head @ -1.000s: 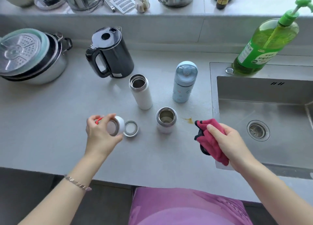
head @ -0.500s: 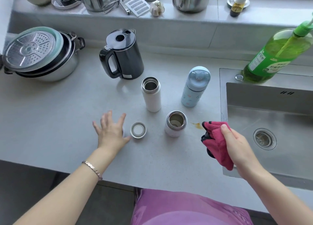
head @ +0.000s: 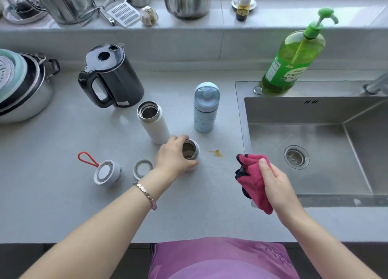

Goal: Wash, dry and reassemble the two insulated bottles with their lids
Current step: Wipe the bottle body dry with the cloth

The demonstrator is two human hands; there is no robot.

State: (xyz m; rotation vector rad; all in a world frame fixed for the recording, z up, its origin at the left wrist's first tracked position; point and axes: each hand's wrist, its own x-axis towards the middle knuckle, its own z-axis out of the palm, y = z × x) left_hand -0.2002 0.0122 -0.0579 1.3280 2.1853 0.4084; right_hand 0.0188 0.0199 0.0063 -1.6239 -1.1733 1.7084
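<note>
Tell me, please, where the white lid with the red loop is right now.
In the head view, the white round lid with the red loop lies on the grey countertop, left of centre, just left of the loose white ring.

Gripping short bottle (head: 192, 152), open-topped, with left hand (head: 175, 155); pinching cloth (head: 253, 181) in right hand (head: 276, 187) beside sink (head: 241, 115). Behind: open white bottle (head: 154, 124), capped blue bottle (head: 205, 110). Left on counter (head: 63, 205): lid (head: 107, 172), ring (head: 142, 169).

matt grey counter (head: 63, 194), brushed metal sink (head: 315, 136), fluffy pink cloth (head: 255, 180), glossy black plastic kettle (head: 119, 81).
</note>
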